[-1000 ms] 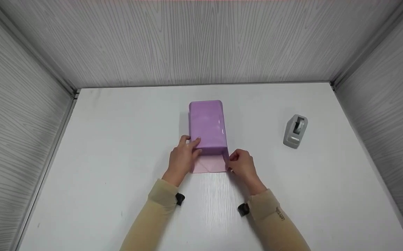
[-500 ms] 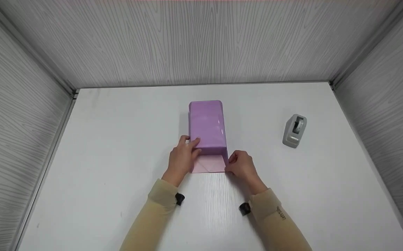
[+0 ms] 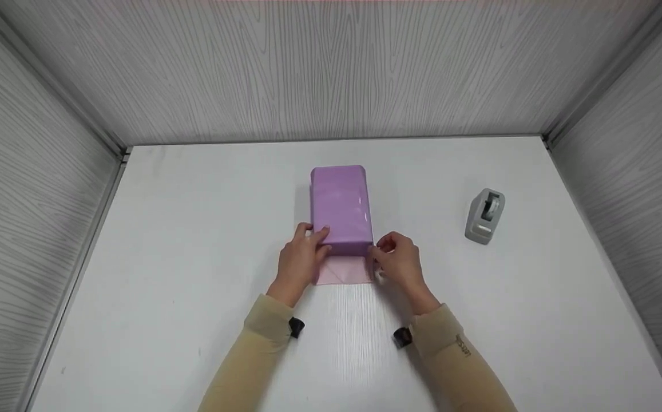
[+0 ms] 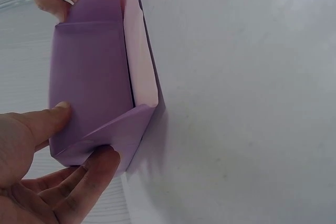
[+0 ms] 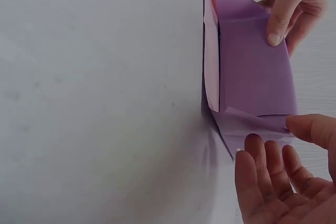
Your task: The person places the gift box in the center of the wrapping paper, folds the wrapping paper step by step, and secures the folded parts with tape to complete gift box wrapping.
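A box wrapped in glossy purple paper [image 3: 339, 200] lies lengthwise at the table's middle. From its near end, a pale pink-lined paper flap [image 3: 345, 272] sticks out low towards the person. My left hand [image 3: 296, 263] grips the near left corner; in the left wrist view the thumb [image 4: 55, 119] lies against the end face and the fingers press the folded side paper. At the near right corner is my right hand [image 3: 400, 260]. Its thumb [image 5: 310, 128] touches the folded corner edge, while the other fingers are loosely bent beside the box's side.
A grey tape dispenser [image 3: 485, 216] stands on the white table [image 3: 193, 343] to the right of the box. Grey wood-patterned panels [image 3: 331, 68] enclose the table at the back and both sides.
My right hand has moved from the flap's outer right corner up to the box's near right corner, and the side paper there now lies folded in. The left hand stays in place.
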Demonstrator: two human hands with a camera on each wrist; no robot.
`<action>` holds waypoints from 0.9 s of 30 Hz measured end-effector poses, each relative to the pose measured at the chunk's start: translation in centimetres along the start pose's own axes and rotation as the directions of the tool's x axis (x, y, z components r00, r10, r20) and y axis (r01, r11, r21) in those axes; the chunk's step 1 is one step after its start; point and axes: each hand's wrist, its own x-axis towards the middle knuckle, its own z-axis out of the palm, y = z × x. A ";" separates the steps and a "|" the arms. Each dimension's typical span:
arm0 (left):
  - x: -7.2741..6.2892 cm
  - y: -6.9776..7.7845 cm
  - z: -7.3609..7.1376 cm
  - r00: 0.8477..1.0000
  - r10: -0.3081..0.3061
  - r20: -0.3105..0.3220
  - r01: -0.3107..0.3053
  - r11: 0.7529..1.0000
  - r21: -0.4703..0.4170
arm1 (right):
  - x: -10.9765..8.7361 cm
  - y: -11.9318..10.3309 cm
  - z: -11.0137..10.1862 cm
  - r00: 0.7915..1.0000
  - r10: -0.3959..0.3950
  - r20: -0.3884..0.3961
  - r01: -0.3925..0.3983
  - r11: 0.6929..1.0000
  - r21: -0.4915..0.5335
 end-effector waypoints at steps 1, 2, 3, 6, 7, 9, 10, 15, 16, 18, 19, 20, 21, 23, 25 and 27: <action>0.0 0.0 0.0 1.000 -0.001 0.001 0.001 1.000 -0.001 | 0.0 0.0 0.1 1.000 -0.009 -0.009 0.009 1.000 0.001; 0.0 0.1 0.0 1.000 -0.001 0.004 0.001 1.000 -0.001 | 0.0 -0.1 0.1 1.000 -0.018 -0.013 0.018 1.000 0.004; 0.0 0.1 0.0 1.000 -0.002 0.009 0.002 1.000 0.001 | 0.0 -0.1 0.1 1.000 -0.025 -0.018 0.025 1.000 0.006; -0.1 0.1 0.0 1.000 -0.001 0.019 0.001 1.000 0.008 | -0.1 -0.1 0.3 0.999 -0.034 -0.025 0.034 0.999 -0.001; -0.1 0.1 0.0 1.000 -0.001 0.020 0.000 1.000 0.014 | -0.2 0.0 0.3 0.999 -0.032 -0.021 0.032 0.999 -0.005; -0.1 0.2 0.0 1.000 0.000 0.019 0.000 1.000 0.022 | -0.3 0.1 0.4 1.000 -0.015 -0.007 0.014 1.000 -0.014; 0.0 0.2 0.0 1.000 -0.001 0.017 0.000 1.000 0.023 | -0.4 0.2 0.4 1.000 -0.003 0.003 0.003 1.000 -0.023; 0.0 0.2 -0.1 1.000 -0.006 0.016 0.006 1.000 0.022 | -1.2 0.6 0.4 0.996 0.052 0.067 -0.046 0.994 -0.100; 0.0 0.2 -0.1 1.000 -0.007 0.016 0.006 1.000 0.022 | -1.3 0.7 0.4 0.995 0.061 0.075 -0.051 0.991 -0.123; 0.0 0.2 -0.1 1.000 -0.008 0.017 0.007 1.000 0.021 | -1.6 0.7 0.3 0.993 0.075 0.091 -0.058 0.983 -0.175; 0.0 0.2 -0.1 1.000 -0.006 0.016 0.006 1.000 0.022 | -1.7 0.7 0.3 0.992 0.080 0.096 -0.059 0.977 -0.204; 0.0 0.1 0.0 1.000 -0.005 0.015 0.005 1.000 0.022 | -1.9 0.8 0.3 0.991 0.085 0.101 -0.060 0.971 -0.230; 0.0 0.1 0.0 1.000 -0.005 0.015 0.005 1.000 0.023 | -1.9 0.8 0.3 0.991 0.088 0.105 -0.059 0.966 -0.253; 0.0 0.0 0.1 1.000 -0.004 0.009 0.003 1.000 0.022 | -2.1 0.7 0.2 0.990 0.089 0.113 -0.054 0.958 -0.281; 0.0 0.0 0.1 1.000 -0.002 0.004 0.002 1.000 0.018 | -2.2 0.6 0.1 0.990 0.083 0.112 -0.048 0.957 -0.287; 0.0 0.0 0.2 1.000 -0.004 0.002 0.004 1.000 0.011 | -2.2 0.4 0.0 0.992 0.067 0.108 -0.035 0.960 -0.279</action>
